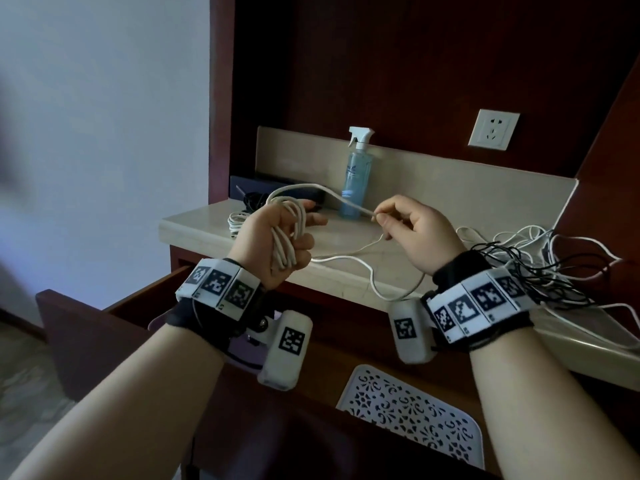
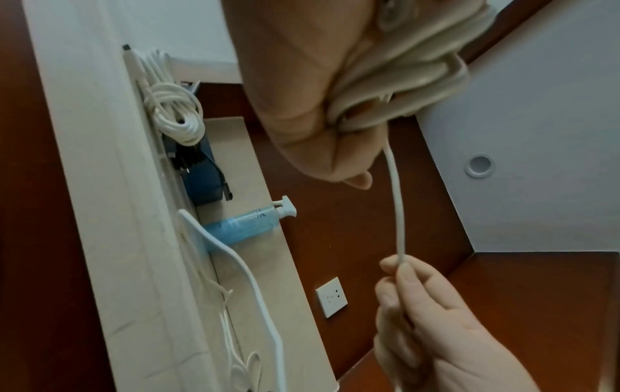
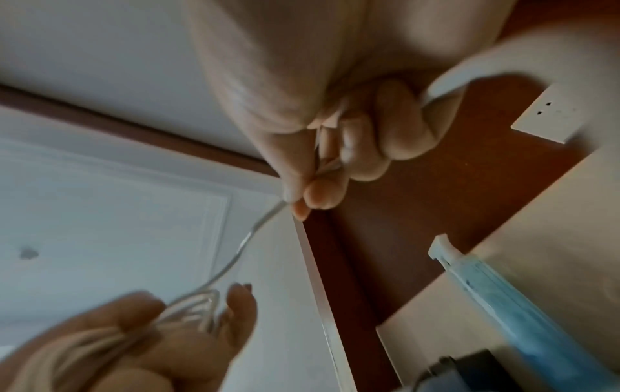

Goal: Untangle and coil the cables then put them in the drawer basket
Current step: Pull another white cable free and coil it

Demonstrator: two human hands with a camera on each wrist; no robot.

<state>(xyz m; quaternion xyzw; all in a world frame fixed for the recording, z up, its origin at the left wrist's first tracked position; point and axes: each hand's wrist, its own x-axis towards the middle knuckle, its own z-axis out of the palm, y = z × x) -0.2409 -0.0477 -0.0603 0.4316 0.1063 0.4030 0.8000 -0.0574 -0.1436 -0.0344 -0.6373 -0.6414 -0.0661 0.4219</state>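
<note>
**Partway there: one cable mid-coil, big tangle still waiting**

Your left hand (image 1: 277,237) is wrapped around a bundle of loops of the white cable (image 1: 346,201), and your right hand (image 1: 412,230) pinches that same cable between thumb and fingertip, feeding the loose run across to the left. The rest of it trails on the table (image 1: 339,233) below your right hand.

Beyond your left hand sit a coiled white cable (image 2: 174,114) and a dark bundle (image 1: 254,199), so I'd guess a couple are already sorted. Behind your right wrist the tangle (image 1: 540,265) of black and white cords looks untouched. The drawer basket (image 1: 412,414), below your hands, shows nothing in the part you can see.

Hard to tell: the basket is partly cut off by your arms, the right wrist view is blurry, and I can't count the cables in that tangle.
</note>
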